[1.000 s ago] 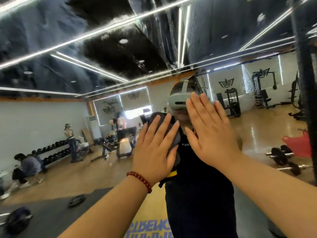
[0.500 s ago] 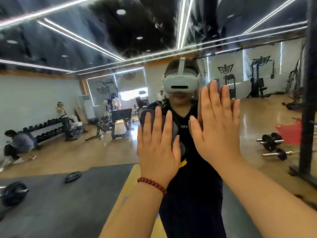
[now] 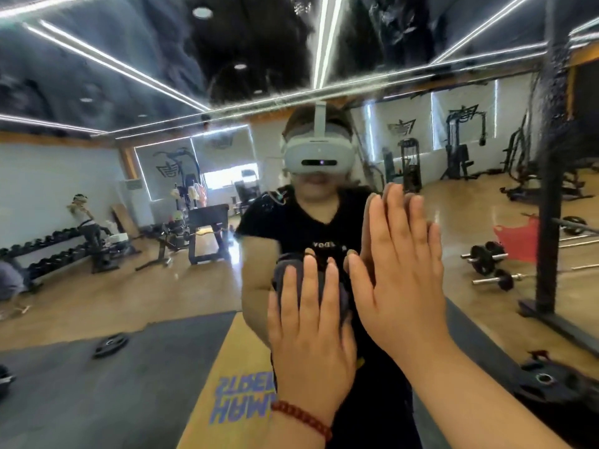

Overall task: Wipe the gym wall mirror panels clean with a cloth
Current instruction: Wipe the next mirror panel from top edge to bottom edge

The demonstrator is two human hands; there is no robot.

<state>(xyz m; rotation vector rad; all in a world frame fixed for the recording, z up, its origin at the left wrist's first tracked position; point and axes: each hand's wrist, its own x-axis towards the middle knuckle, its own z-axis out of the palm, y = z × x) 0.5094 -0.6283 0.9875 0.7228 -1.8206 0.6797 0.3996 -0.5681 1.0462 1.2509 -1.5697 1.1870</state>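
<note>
Grey cloth (image 3: 293,273) sits flat against the mirror (image 3: 129,286), low and centre in the view, pinned there under the left hand (image 3: 311,335). That hand lies spread on it with straight fingers (image 3: 309,280) pointing up; nothing is curled round the fabric, only pressed onto it, and the cloth's top edge and left side show past the fingertips. A red bead bracelet (image 3: 303,418) circles the left wrist. The right hand (image 3: 402,277) is just beside it, higher, also flat with straight fingers together, palm toward the glass and holding nothing; whether it touches the glass cannot be told. The mirror shows the person in a white headset (image 3: 319,157) and black shirt, a dumbbell rack (image 3: 42,247) at left, and dumbbells (image 3: 486,254) on the wood floor at right.
</note>
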